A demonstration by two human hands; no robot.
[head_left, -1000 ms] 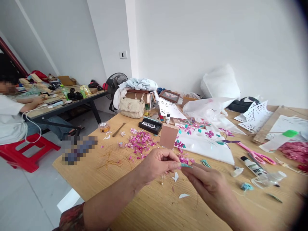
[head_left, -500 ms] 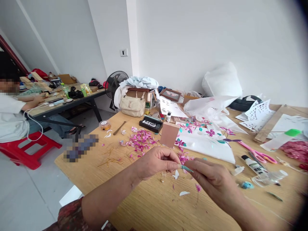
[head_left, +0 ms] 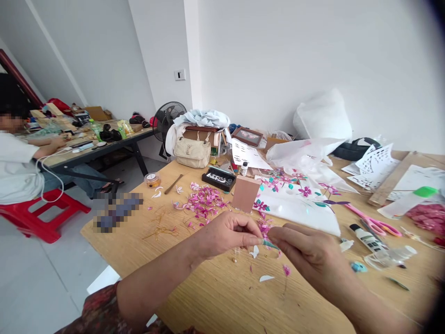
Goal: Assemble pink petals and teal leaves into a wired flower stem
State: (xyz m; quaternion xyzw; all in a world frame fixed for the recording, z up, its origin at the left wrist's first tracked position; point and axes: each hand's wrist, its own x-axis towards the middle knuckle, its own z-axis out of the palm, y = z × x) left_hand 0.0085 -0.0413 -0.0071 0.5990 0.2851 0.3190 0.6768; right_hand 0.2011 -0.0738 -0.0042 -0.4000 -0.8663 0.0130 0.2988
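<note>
Between my hands, over the front of the wooden table, is a small teal piece [head_left: 270,244], narrow and pointed. My left hand [head_left: 236,234] pinches its left end between thumb and forefinger. My right hand [head_left: 302,246] is closed at the piece's right side, its fingertips touching it. A pile of pink petals [head_left: 205,202] lies behind my left hand. The brown block [head_left: 244,194] stands upright just beyond both hands. A white cut piece [head_left: 266,278] and a pink bloom on a thin stem [head_left: 286,270] lie in front of my hands.
Pink-handled scissors [head_left: 375,224], a white bottle [head_left: 366,239] and a clear bottle [head_left: 391,256] lie at the right. Behind are a black tray [head_left: 218,179], a beige bag [head_left: 192,153] and a white sheet [head_left: 302,208] with flowers. Another person [head_left: 17,162] sits far left.
My right hand's fingers have drawn in and curled more at the teal piece. My left hand keeps its pinch. The whole view has shifted slightly.
</note>
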